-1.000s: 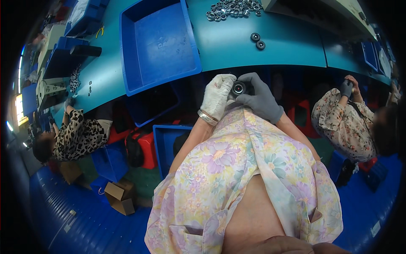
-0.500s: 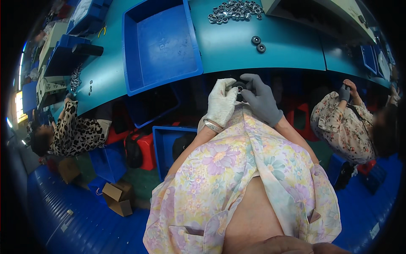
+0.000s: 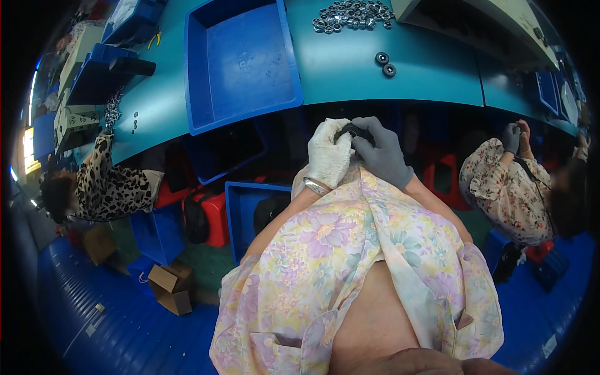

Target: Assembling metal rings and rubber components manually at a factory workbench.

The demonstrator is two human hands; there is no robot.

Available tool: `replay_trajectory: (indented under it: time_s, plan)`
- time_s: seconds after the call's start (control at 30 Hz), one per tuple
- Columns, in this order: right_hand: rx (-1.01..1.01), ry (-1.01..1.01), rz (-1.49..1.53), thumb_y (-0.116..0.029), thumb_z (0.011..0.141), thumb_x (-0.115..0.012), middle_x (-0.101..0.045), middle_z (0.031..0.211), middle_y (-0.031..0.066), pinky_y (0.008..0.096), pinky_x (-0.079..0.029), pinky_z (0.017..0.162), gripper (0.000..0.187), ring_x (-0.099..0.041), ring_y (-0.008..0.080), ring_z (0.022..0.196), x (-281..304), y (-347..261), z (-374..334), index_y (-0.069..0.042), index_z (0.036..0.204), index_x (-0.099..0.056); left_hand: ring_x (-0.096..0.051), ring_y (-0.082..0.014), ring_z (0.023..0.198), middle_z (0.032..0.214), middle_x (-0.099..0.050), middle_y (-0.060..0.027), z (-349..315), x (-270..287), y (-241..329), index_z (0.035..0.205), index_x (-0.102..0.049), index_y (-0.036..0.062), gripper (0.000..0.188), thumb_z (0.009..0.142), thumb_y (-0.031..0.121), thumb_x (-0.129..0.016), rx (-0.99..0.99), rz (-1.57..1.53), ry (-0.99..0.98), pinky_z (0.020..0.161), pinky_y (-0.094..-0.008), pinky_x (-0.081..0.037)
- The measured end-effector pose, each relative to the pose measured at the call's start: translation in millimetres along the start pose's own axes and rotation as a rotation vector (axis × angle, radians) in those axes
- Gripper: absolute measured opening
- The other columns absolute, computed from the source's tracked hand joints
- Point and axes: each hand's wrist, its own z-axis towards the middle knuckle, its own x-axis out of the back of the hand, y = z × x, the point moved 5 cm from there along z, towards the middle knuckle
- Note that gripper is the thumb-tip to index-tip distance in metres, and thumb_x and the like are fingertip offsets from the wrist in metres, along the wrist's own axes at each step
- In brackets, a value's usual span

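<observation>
In front of my chest, just off the bench's near edge, both my hands hold a small black wheel-like part (image 3: 355, 130) with a round middle. My left hand (image 3: 329, 152), in a white glove, is closed on its left side. On the other side my right hand (image 3: 385, 155), in a grey glove, pinches it with thumb and fingers. The fingers hide much of the part. Beyond them, two small black wheels (image 3: 389, 70) with metal centres lie touching or nearly so on the teal bench (image 3: 337, 81). Farther back is a loose pile of shiny metal parts (image 3: 353, 17).
A large blue bin (image 3: 245, 62) stands on the bench to the left. A pale box-shaped housing (image 3: 475, 28) is at the back right. Co-workers sit on both sides, one in leopard print (image 3: 122, 181), another in a floral top (image 3: 500, 181). Blue crates, red stools and a cardboard box (image 3: 170, 287) are below.
My fingers have shifted on the black part, and its face shows at a different angle. The right co-worker's hands have changed position slightly. The whole view has moved a little.
</observation>
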Motion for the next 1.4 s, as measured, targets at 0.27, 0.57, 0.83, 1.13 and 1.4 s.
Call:
replay_trajectory:
  time_s: [0.27,0.57,0.83,1.13,1.4]
  plan:
    - [-0.285,-0.117,0.451,-0.004,0.088,-0.062,-0.065,0.102,0.0074,0.0273,-0.051,0.073,0.038,-0.06,0.0108,0.079,-6,-9,4,-0.003,0.125,-0.052,-0.064,-0.0139,0.09,0.105,-0.064,-0.0068,10,20,4,0.12,-0.058,0.0007,0.026,0.096,0.012,-0.06,0.22,-0.633,-0.215,0.075,-0.0285,-0.054]
    - [0.055,-0.185,-0.041,-0.005,0.075,-0.075,-0.063,0.104,0.0111,0.0315,-0.051,0.084,0.048,-0.063,0.0199,0.093,-2,-27,12,-0.004,0.118,-0.054,-0.064,-0.0124,0.088,0.098,-0.065,-0.0043,10,17,-2,0.106,-0.063,0.0033,0.017,0.097,0.018,-0.061,0.227,-0.697,-0.178,0.075,-0.0271,-0.054]
    - [0.114,-0.118,-0.13,-0.006,0.07,-0.081,-0.062,0.102,0.0099,0.0293,-0.051,0.081,0.053,-0.063,0.0172,0.092,-3,-27,12,-0.003,0.115,-0.054,-0.06,-0.006,0.071,0.087,-0.064,0.0008,11,19,-1,0.099,-0.064,0.0055,0.014,0.096,0.019,-0.063,0.214,-0.557,-0.112,0.058,-0.0183,-0.047]
    - [-0.08,-0.146,0.045,-0.014,0.076,-0.075,-0.061,0.099,0.0085,0.0317,-0.051,0.082,0.043,-0.063,0.0193,0.091,-2,-23,13,-0.002,0.113,-0.056,-0.056,-0.0043,0.066,0.084,-0.063,0.0011,12,17,2,0.102,-0.064,0.0047,0.021,0.098,0.025,-0.06,0.219,-0.537,-0.136,0.056,-0.0171,-0.045]
    - [-0.702,-0.334,1.59,-0.051,0.102,-0.038,-0.061,0.089,0.0109,0.0423,-0.06,0.069,0.053,-0.062,0.0188,0.069,-10,22,9,-0.002,0.112,-0.054,-0.054,-0.006,0.062,0.078,-0.06,-0.0026,17,15,2,0.111,-0.059,0.0002,0.028,0.101,0.025,-0.052,0.209,-0.33,-0.095,0.059,-0.0214,-0.049]
